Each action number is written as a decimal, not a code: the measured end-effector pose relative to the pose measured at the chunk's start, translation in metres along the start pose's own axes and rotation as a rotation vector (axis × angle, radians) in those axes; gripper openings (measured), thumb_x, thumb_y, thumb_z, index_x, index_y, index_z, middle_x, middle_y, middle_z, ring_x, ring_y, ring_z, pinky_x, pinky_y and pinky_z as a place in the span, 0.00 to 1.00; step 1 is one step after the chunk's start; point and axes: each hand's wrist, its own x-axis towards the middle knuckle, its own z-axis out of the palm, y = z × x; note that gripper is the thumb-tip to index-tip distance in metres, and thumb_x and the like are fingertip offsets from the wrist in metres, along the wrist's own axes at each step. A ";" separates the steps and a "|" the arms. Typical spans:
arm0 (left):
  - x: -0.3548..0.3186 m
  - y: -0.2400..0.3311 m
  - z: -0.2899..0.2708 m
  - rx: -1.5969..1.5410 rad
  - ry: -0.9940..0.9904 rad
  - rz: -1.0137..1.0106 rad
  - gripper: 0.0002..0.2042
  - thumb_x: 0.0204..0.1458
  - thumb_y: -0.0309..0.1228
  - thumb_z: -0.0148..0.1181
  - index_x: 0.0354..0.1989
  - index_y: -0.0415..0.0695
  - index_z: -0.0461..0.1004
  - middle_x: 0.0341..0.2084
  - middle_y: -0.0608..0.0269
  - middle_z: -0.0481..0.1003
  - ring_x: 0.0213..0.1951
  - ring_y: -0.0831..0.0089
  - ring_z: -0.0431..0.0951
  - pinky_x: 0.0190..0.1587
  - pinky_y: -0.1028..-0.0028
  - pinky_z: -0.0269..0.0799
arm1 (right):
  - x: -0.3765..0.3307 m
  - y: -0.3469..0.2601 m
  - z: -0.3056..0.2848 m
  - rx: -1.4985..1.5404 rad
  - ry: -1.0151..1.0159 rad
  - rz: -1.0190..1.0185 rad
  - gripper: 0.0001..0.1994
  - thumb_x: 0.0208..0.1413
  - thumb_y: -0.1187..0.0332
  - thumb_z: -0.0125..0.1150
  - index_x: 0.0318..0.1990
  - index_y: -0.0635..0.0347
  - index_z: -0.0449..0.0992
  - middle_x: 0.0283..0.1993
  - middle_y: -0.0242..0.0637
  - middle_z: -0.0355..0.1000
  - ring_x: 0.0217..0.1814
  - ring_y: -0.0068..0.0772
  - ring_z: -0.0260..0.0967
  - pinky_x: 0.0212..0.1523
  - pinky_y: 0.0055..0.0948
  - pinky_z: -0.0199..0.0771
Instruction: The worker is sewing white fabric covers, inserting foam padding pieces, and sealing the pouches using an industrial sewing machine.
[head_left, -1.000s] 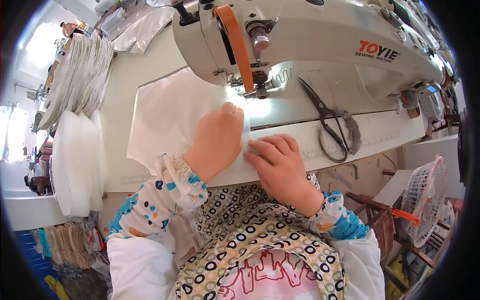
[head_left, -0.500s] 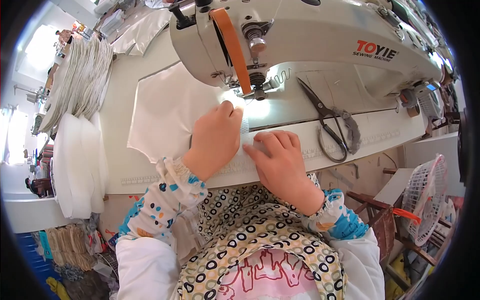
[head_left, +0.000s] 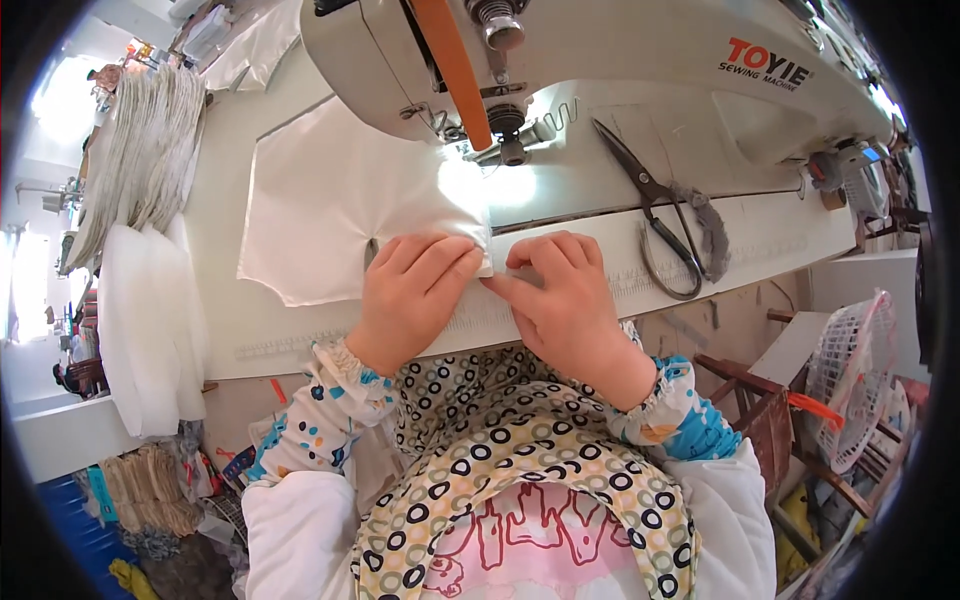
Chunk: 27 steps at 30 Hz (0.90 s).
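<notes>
Head view, centre frame: left hand (head_left: 410,295) and right hand (head_left: 565,300) press flat on the white fabric panel (head_left: 340,200), seemingly folding its edge; feeding it under the sewing machine's presser foot (head_left: 512,150) needs alignment.

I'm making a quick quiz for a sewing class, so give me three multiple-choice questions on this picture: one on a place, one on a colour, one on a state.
1. Where do the scissors lie? A right of the needle; B on the cloth stack; C in a hand.
2. What colour is the fabric piece under the machine? A white; B red; C black.
3. How are the scissors? A open; B closed; C hanging.

Answers: A, they rest on the table right of the needle. A, it is plain white. B, the blades lie together.
</notes>
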 end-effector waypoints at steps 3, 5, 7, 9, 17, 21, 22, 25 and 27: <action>-0.001 0.000 -0.001 0.030 -0.021 0.018 0.16 0.42 0.22 0.65 0.43 0.42 0.81 0.43 0.65 0.80 0.44 0.65 0.80 0.41 0.67 0.77 | -0.001 0.000 0.000 0.023 -0.010 0.006 0.16 0.45 0.77 0.67 0.43 0.49 0.85 0.43 0.30 0.71 0.47 0.36 0.68 0.52 0.40 0.65; -0.001 0.000 -0.003 0.043 -0.061 0.035 0.16 0.43 0.22 0.64 0.43 0.41 0.81 0.44 0.64 0.79 0.44 0.65 0.81 0.41 0.68 0.80 | -0.002 0.000 0.000 0.030 -0.016 0.007 0.16 0.45 0.78 0.67 0.42 0.49 0.85 0.42 0.30 0.71 0.46 0.36 0.68 0.52 0.39 0.65; -0.001 0.000 -0.006 0.042 -0.084 0.035 0.16 0.43 0.23 0.64 0.44 0.40 0.81 0.44 0.64 0.79 0.44 0.65 0.81 0.41 0.69 0.80 | -0.001 0.000 -0.002 0.047 -0.028 0.016 0.16 0.46 0.79 0.66 0.43 0.49 0.84 0.41 0.31 0.71 0.46 0.37 0.68 0.51 0.39 0.65; 0.000 0.000 -0.008 0.045 -0.106 0.036 0.16 0.43 0.23 0.63 0.44 0.40 0.81 0.44 0.63 0.79 0.44 0.66 0.81 0.41 0.69 0.81 | -0.004 0.006 -0.002 0.113 0.000 0.052 0.17 0.46 0.79 0.65 0.44 0.50 0.84 0.42 0.31 0.71 0.46 0.37 0.68 0.50 0.39 0.66; -0.001 -0.003 -0.011 0.056 -0.167 0.044 0.16 0.43 0.25 0.64 0.44 0.43 0.82 0.47 0.64 0.80 0.47 0.66 0.82 0.44 0.70 0.82 | 0.003 0.003 -0.001 -0.036 -0.034 -0.033 0.19 0.46 0.79 0.64 0.47 0.50 0.83 0.45 0.33 0.71 0.47 0.37 0.69 0.50 0.40 0.67; -0.001 -0.012 -0.019 -0.005 -0.195 0.091 0.15 0.44 0.26 0.64 0.43 0.45 0.82 0.47 0.63 0.80 0.48 0.66 0.82 0.45 0.70 0.82 | 0.011 0.001 -0.004 -0.105 -0.094 -0.067 0.16 0.47 0.77 0.64 0.46 0.53 0.83 0.48 0.32 0.72 0.48 0.36 0.70 0.52 0.40 0.67; 0.001 -0.013 -0.018 -0.031 -0.173 0.091 0.15 0.44 0.26 0.64 0.43 0.46 0.82 0.47 0.63 0.80 0.47 0.66 0.82 0.44 0.70 0.82 | 0.014 0.001 -0.005 -0.106 -0.096 -0.086 0.15 0.48 0.76 0.64 0.45 0.53 0.83 0.49 0.31 0.73 0.48 0.35 0.70 0.53 0.39 0.67; 0.001 -0.021 -0.014 -0.051 -0.135 0.077 0.14 0.44 0.26 0.64 0.42 0.47 0.82 0.47 0.64 0.80 0.47 0.66 0.82 0.43 0.71 0.82 | 0.022 0.011 0.000 -0.164 -0.083 -0.194 0.12 0.50 0.75 0.63 0.43 0.54 0.83 0.51 0.26 0.75 0.48 0.31 0.70 0.54 0.38 0.67; 0.004 -0.027 -0.013 -0.044 -0.122 0.060 0.14 0.45 0.25 0.64 0.42 0.48 0.82 0.47 0.65 0.81 0.46 0.67 0.83 0.43 0.71 0.82 | 0.032 0.015 -0.002 -0.183 -0.094 -0.213 0.11 0.51 0.74 0.63 0.42 0.54 0.83 0.50 0.24 0.76 0.48 0.30 0.70 0.54 0.37 0.67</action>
